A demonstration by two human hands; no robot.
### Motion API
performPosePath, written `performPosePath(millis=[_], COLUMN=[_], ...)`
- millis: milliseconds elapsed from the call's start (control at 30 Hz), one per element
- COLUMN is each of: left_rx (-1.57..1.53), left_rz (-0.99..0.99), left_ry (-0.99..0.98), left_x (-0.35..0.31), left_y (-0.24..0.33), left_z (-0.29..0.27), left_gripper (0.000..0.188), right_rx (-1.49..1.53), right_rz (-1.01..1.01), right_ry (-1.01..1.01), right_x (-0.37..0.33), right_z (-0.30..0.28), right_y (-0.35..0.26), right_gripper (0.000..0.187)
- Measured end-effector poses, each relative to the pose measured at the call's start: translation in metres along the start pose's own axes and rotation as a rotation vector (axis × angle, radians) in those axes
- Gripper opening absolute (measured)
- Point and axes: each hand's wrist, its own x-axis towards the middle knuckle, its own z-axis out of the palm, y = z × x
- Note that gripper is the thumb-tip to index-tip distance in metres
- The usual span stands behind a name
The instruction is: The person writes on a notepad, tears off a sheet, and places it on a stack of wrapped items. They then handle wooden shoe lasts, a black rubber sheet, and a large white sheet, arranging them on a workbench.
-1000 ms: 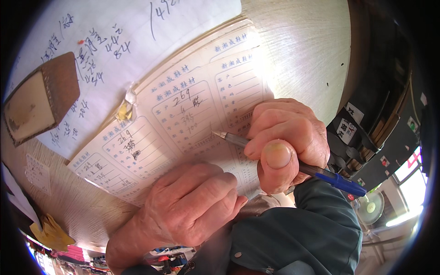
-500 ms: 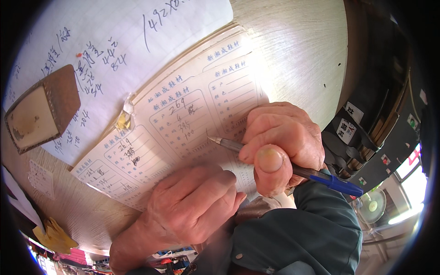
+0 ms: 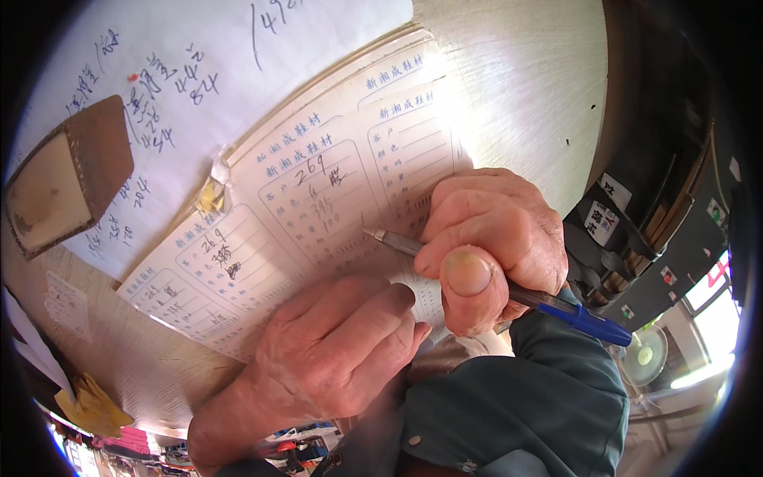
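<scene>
My right hand (image 3: 502,230) is closed around a ballpoint pen (image 3: 399,243) with a dark barrel and a blue cap pushed onto its back end. The pen's tip points left, at a handwritten block on a white label sheet (image 3: 253,253) printed in blue with ruled fields. Whether the tip touches the paper, I cannot tell. My left hand (image 3: 338,346) rests on the sheet's near edge with curled fingers, and its palm side is hidden. More sheets of the same kind lie in a stack (image 3: 401,49) underneath. Several fields carry dark handwriting.
Left of the sheets, a brown block-shaped object (image 3: 110,159) with a pale face lies on a large handwritten paper (image 3: 207,40). A crumpled clear and yellow scrap (image 3: 213,195) sits at the stack's edge. A small paper slip (image 3: 67,306) lies on the wooden tabletop (image 3: 524,63).
The pen tip has shifted slightly up and right, away from the last written mark. The papers and brown object sit a little differently in the picture. Both hands keep nearly the same pose.
</scene>
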Motion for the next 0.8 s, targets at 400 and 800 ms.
performPosePath(millis=[400, 800], left_rx=[-0.002, -0.022], left_rz=[0.026, 0.026], left_ry=[0.003, -0.015], left_x=[-0.0024, -0.0018], left_y=[-0.0016, -0.0010], left_z=[-0.0012, -0.0016], left_gripper=[0.020, 0.023], right_rx=[-0.004, -0.020], right_rz=[0.035, -0.050], right_ry=[-0.043, 0.034], right_x=[0.0001, 0.0049], right_z=[-0.0019, 0.0030], right_y=[-0.0026, 0.0021], right_gripper=[0.031, 0.020])
